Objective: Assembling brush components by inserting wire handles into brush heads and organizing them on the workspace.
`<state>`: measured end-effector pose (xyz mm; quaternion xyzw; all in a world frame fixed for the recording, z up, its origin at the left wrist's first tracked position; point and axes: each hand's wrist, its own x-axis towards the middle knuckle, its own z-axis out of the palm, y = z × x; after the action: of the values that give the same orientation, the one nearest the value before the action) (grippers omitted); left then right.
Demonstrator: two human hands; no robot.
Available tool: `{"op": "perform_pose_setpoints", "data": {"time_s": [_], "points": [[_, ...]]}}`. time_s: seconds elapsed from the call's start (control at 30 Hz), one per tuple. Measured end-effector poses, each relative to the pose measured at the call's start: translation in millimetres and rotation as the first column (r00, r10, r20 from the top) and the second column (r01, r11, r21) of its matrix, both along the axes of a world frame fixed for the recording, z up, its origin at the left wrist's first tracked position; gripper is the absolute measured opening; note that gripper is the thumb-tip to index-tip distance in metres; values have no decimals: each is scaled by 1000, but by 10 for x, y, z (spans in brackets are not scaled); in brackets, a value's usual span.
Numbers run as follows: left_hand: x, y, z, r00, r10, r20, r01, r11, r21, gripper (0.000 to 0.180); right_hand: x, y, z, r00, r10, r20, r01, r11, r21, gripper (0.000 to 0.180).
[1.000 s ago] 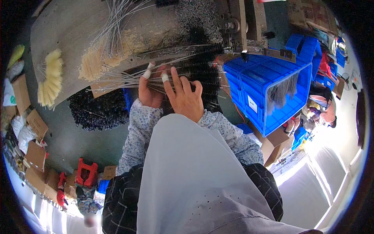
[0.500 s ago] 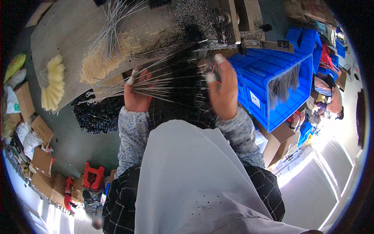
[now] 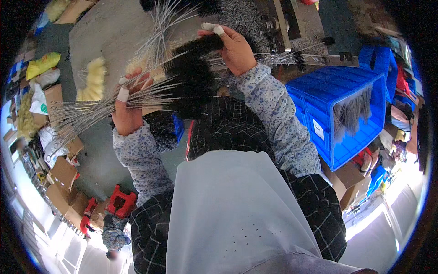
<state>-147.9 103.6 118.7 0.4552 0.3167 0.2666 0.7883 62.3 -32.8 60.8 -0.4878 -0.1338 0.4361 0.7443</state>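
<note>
The bunch of brushes (image 3: 157, 94) has swung left and my right hand (image 3: 238, 52) has risen to its bristles (image 3: 189, 84). On the table (image 3: 105, 36), another pile (image 3: 159, 29) lies ungathered. My left hand (image 3: 127, 116) curls closed round the gathered wire handles (image 3: 89, 113); my right, half-curled, meets one splayed brush (image 3: 200, 45), whether pinching I can't tell.

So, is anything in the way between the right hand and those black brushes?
No, nothing visible stands between the right hand and the brushes: its fingers are right by them. The left hand holds their wire stems, off to the left, so it isn't in between.
</note>
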Motion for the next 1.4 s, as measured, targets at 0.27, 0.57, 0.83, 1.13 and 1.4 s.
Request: {"op": "perform_pose_setpoints", "data": {"time_s": [0.27,0.57,0.83,1.13,1.4], "points": [[-63,-87,-3,988,151,-40,-156,973,-168,32,-148,71,134,981,105,164,-101,994,-29,32],[91,-396,-304,982,183,-37,-182,890,-418,33,169,-421,134,844,443,301,-330,873,-359,35],[430,-618,-732,999,43,27,-25,880,-475,34,-486,-869,593,142,445,884,299,832,-467,45],[828,-1015,-948,999,29,25,-9,813,-583,38,-508,-849,339,0,708,706,546,592,-593,55],[987,-1031,-995,999,19,44,10,811,-585,37,-407,-831,180,-59,682,729,578,619,-532,52]]}}
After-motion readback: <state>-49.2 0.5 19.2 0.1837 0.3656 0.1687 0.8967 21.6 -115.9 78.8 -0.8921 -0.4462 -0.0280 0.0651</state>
